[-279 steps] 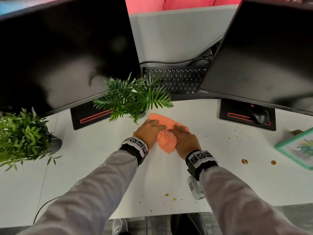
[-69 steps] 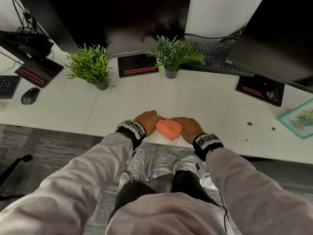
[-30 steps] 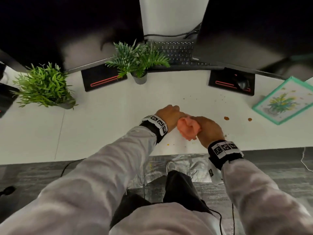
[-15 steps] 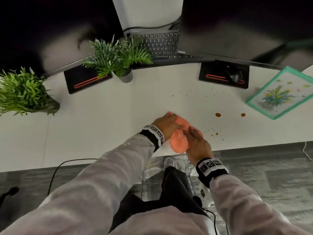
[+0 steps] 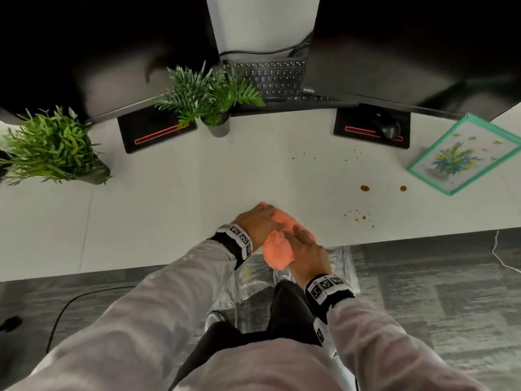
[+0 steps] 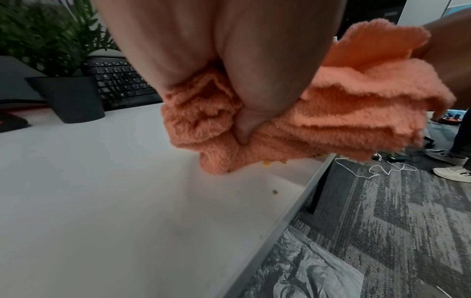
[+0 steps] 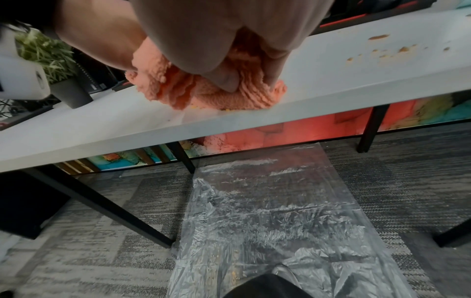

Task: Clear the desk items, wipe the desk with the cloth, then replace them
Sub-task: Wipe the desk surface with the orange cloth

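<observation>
An orange cloth (image 5: 277, 246) lies bunched at the front edge of the white desk (image 5: 169, 207), partly over the edge. My left hand (image 5: 262, 221) lies on its far part; in the left wrist view the thumb digs into the folded cloth (image 6: 331, 113). My right hand (image 5: 303, 244) grips the near part, and the right wrist view shows its thumb and fingers closed around the cloth (image 7: 229, 96). Yellow crumbs peek out under the cloth. More crumbs (image 5: 359, 217) and two brown spots (image 5: 364, 188) lie to the right.
Two potted plants (image 5: 210, 94) (image 5: 50, 148), a keyboard (image 5: 270, 80), a mouse (image 5: 390, 128) on a monitor base and a green-framed picture (image 5: 462, 156) stand along the back and right. A clear plastic sheet (image 7: 267, 221) covers the carpet below the edge.
Over the last second both hands went from bunching the cloth at the desk edge to laying it back on the desktop, slightly further in. The head view shifted.
</observation>
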